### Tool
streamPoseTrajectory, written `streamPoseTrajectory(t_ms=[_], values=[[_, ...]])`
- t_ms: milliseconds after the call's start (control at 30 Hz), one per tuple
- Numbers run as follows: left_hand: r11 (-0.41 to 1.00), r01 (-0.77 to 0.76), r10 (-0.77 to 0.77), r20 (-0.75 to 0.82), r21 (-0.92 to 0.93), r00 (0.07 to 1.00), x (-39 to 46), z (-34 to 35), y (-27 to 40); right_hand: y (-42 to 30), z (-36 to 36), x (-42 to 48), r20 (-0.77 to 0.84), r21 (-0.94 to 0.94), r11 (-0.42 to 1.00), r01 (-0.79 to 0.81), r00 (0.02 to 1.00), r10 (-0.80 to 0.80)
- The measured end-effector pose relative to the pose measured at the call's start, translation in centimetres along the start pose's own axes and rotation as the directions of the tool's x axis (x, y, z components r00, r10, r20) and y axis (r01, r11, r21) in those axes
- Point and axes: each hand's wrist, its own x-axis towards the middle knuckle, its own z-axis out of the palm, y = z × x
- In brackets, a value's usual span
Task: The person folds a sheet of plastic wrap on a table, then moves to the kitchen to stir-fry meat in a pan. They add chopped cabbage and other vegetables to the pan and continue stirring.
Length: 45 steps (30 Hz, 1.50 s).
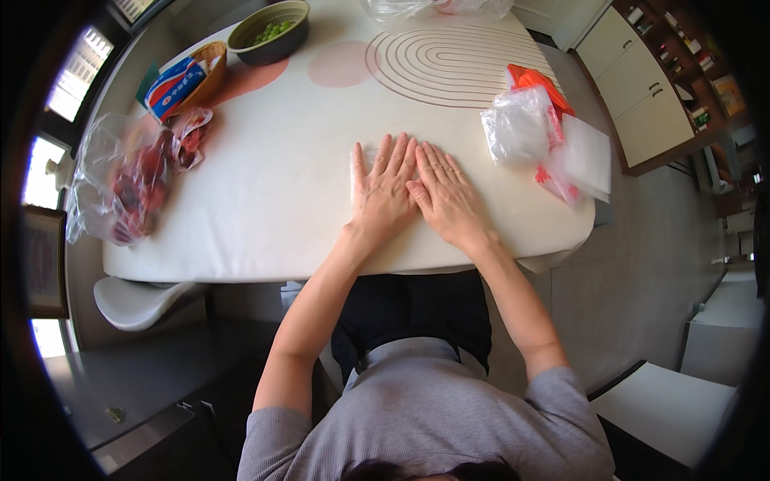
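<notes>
My left hand point(387, 191) lies palm down on a clear plastic piece point(355, 174), probably a flat bag, near the front of the table; its fingers are spread. Beside it my right hand point(448, 195) also rests palm down, angled inward, its thumb against the left hand and its fingers fairly close together. Most of the plastic is hidden beneath the hands. To the right lie folded clear plastic bags point(520, 126), a white stack of bags or sheets point(583, 156) and an orange-red plastic package point(538, 84).
On the left, a clear bag of reddish fruit point(141, 192) stands near a red-patterned wrapper point(192, 138), a tissue pack point(174, 90) and a wicker basket point(216, 69). Farther back are a colander of green fruit point(267, 54) and more clear plastic point(439, 9). The tablecloth edge point(240, 278) faces me.
</notes>
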Motion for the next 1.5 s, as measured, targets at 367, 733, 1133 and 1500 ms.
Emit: streamPoseTrajectory(t_ms=[367,733,1133,1500], values=[[0.997,-0.038,0.034,0.055,0.065,0.998,0.3,0.2,0.0,0.0,0.2,-0.2,-0.024,0.006,0.999,-0.042,0.999,0.042],[0.996,-0.076,0.078,0.048,-0.044,0.996,0.7,-0.5,-0.7,-0.1,0.7,-0.5,-0.028,-0.045,0.998,-0.052,0.998,0.05],[0.998,0.04,-0.036,0.071,-0.05,0.997,0.2,-1.0,-4.3,-0.4,0.2,-0.7,-0.039,-0.151,0.988,-0.013,0.999,0.007],[0.966,-0.041,0.004,-0.147,-0.254,0.989,1.8,-3.5,-4.9,0.0,-0.7,-0.2,-0.199,0.486,0.868,-0.101,0.955,0.222]])
